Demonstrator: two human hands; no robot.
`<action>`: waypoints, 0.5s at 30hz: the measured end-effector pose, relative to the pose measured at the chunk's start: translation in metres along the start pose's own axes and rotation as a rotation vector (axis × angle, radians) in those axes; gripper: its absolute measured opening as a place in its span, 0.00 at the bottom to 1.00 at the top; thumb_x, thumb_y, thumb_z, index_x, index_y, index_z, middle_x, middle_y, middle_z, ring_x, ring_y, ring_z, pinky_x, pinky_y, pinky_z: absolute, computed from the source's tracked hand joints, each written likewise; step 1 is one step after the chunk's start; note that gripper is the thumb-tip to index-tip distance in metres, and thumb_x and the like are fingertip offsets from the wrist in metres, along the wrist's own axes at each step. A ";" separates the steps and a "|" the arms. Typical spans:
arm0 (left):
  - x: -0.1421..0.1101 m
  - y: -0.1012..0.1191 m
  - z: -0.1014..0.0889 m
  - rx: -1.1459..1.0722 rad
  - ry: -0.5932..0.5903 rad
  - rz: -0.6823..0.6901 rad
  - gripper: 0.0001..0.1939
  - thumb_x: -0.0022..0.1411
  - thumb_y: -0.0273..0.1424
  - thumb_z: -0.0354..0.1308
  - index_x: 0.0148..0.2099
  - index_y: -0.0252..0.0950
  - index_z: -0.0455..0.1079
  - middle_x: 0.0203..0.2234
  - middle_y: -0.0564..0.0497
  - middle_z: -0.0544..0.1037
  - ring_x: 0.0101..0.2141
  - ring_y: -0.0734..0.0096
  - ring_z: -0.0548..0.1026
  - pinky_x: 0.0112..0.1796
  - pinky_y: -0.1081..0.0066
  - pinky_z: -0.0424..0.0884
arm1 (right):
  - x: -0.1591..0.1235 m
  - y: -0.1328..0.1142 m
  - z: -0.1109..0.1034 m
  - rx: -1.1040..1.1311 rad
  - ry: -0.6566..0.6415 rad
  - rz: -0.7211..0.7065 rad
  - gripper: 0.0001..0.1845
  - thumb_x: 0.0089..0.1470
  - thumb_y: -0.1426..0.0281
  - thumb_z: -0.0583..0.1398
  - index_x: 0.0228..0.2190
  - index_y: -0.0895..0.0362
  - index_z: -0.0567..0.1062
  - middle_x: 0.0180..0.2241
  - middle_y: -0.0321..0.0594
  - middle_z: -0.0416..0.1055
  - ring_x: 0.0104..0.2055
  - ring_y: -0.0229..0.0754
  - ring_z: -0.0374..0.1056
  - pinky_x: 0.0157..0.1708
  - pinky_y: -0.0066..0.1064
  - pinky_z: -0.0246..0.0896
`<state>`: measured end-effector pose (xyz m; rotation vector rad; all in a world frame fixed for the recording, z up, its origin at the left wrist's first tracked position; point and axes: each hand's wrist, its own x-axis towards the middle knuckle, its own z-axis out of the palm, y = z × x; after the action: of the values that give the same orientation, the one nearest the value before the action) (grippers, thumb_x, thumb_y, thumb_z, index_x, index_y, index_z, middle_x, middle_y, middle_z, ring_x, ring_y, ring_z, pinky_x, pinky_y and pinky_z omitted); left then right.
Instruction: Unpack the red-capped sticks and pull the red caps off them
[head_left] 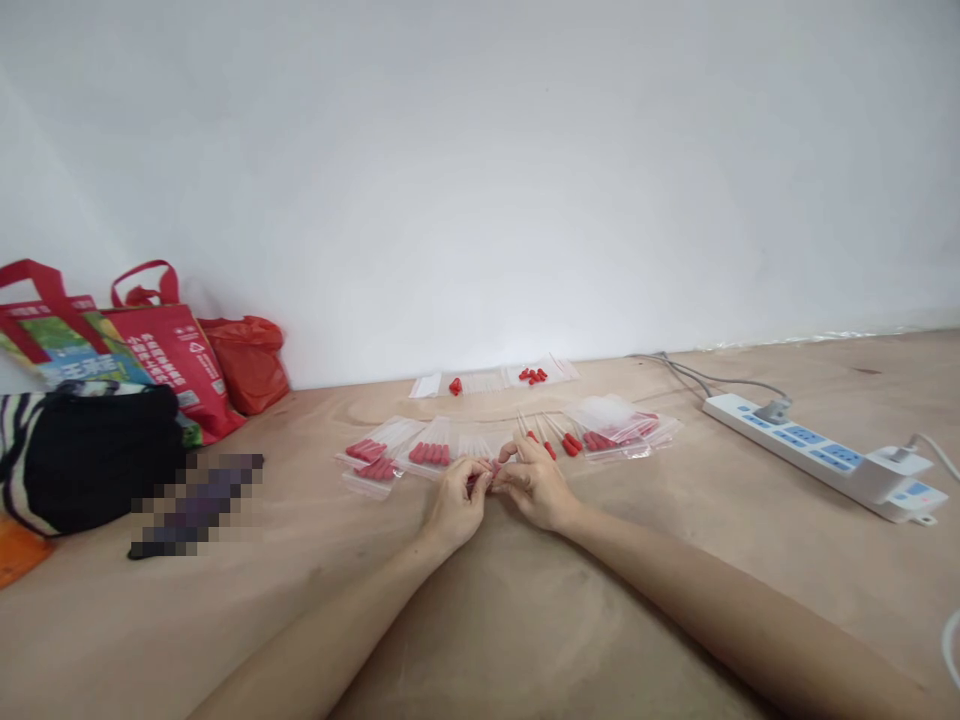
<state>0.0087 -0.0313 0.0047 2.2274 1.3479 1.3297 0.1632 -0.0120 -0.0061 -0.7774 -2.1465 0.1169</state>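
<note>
Both my hands meet low in the middle of the head view. My left hand (459, 500) is closed, its thumb and fingers pinching the near edge of a small clear zip bag (474, 445). Pressed to the same edge is my right hand (536, 487), also closed in a pinch. Thin clear tubes show in this bag, and their red ends are mostly hidden by my fingers. To the left lie filled zip bags of red-bulbed droppers (430, 453). Several loose droppers (571, 444) lie just right of my hands, beside more filled bags (619, 432).
Near the wall are loose red bulbs (533, 376), another red cluster (455, 386) and clear tubes (484, 382) on plastic bags. A white power strip (795, 440) with plugs and cables lies right. Shopping bags (169, 365), a red plastic bag (251, 365) and dark cloth (105, 460) stand left.
</note>
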 end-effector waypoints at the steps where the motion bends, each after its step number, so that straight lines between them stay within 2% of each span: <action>1: 0.000 -0.002 0.001 0.003 0.020 -0.017 0.08 0.56 0.27 0.47 0.25 0.35 0.64 0.27 0.49 0.73 0.34 0.69 0.72 0.36 0.69 0.68 | -0.001 -0.002 0.000 -0.018 -0.024 -0.017 0.04 0.46 0.74 0.59 0.24 0.54 0.73 0.35 0.39 0.62 0.38 0.40 0.59 0.37 0.34 0.53; 3: 0.002 -0.005 0.001 0.007 0.060 -0.052 0.08 0.55 0.27 0.47 0.25 0.35 0.64 0.27 0.49 0.74 0.34 0.69 0.72 0.36 0.69 0.68 | -0.002 -0.007 -0.001 -0.060 -0.083 -0.067 0.03 0.47 0.71 0.59 0.24 0.54 0.73 0.36 0.40 0.62 0.39 0.41 0.58 0.38 0.35 0.53; 6: 0.004 -0.005 0.000 0.006 0.042 -0.060 0.08 0.55 0.27 0.48 0.27 0.35 0.65 0.28 0.49 0.74 0.34 0.69 0.72 0.37 0.69 0.68 | -0.005 -0.011 -0.003 -0.071 -0.106 -0.072 0.05 0.48 0.68 0.59 0.25 0.55 0.73 0.38 0.41 0.62 0.40 0.42 0.59 0.38 0.35 0.54; 10: 0.004 0.001 -0.005 0.003 0.059 -0.046 0.08 0.55 0.29 0.49 0.26 0.35 0.67 0.28 0.50 0.74 0.35 0.69 0.72 0.38 0.69 0.67 | -0.008 -0.009 -0.005 0.060 -0.006 0.079 0.09 0.49 0.65 0.57 0.26 0.57 0.72 0.41 0.44 0.62 0.39 0.39 0.63 0.38 0.32 0.59; 13: 0.001 0.007 -0.007 -0.032 0.054 -0.013 0.09 0.56 0.29 0.50 0.25 0.35 0.68 0.27 0.50 0.74 0.33 0.70 0.72 0.37 0.69 0.67 | -0.010 -0.008 -0.003 0.151 0.090 0.154 0.08 0.51 0.69 0.54 0.27 0.56 0.74 0.38 0.44 0.66 0.38 0.38 0.65 0.37 0.30 0.62; 15: -0.001 0.010 -0.008 -0.070 -0.020 0.052 0.10 0.56 0.29 0.51 0.25 0.35 0.69 0.28 0.49 0.74 0.34 0.70 0.72 0.38 0.69 0.67 | -0.010 -0.006 -0.001 0.206 0.146 0.190 0.09 0.49 0.74 0.54 0.26 0.57 0.74 0.34 0.43 0.69 0.37 0.38 0.67 0.37 0.30 0.63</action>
<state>0.0086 -0.0397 0.0147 2.2371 1.2250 1.3474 0.1659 -0.0230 -0.0102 -0.8407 -1.8860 0.3635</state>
